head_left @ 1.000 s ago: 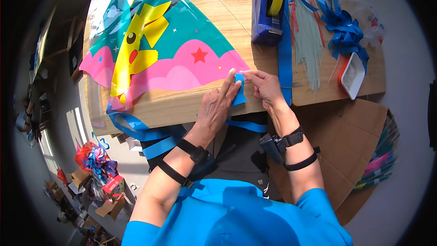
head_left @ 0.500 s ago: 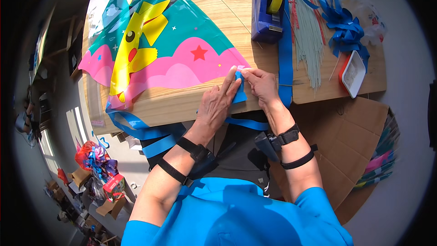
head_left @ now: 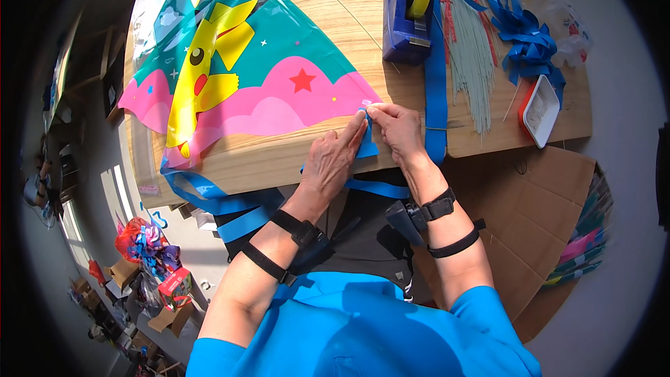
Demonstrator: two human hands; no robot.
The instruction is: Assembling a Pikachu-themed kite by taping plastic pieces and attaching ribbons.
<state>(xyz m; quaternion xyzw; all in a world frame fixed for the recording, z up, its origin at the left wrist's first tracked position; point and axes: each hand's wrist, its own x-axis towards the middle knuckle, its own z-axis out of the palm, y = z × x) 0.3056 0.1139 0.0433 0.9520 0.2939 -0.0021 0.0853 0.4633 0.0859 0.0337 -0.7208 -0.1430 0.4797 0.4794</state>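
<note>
A kite sheet [head_left: 279,91] in teal and pink, with a yellow cartoon figure and a red star, lies on the wooden table. At its right lower corner, a short end of blue ribbon [head_left: 367,145] hangs toward the table edge. My left hand [head_left: 328,160] has its index finger stretched to that corner, with the ribbon gripped at the fingertips. My right hand [head_left: 399,129] is closed in a pinch on the ribbon and the sheet's corner; its fingertips hide the exact join.
A blue tape dispenser [head_left: 408,14] with yellow tape stands beyond my right hand. Thin pale rods [head_left: 467,63], bunched blue ribbon [head_left: 527,45] and a small red-and-white tray [head_left: 541,112] lie at right. A cardboard box [head_left: 530,202] stands below the table's right edge.
The left index fingertip has drawn back slightly from the corner and closed in on the ribbon. My right hand stays pinched at the corner, nearly unmoved.
</note>
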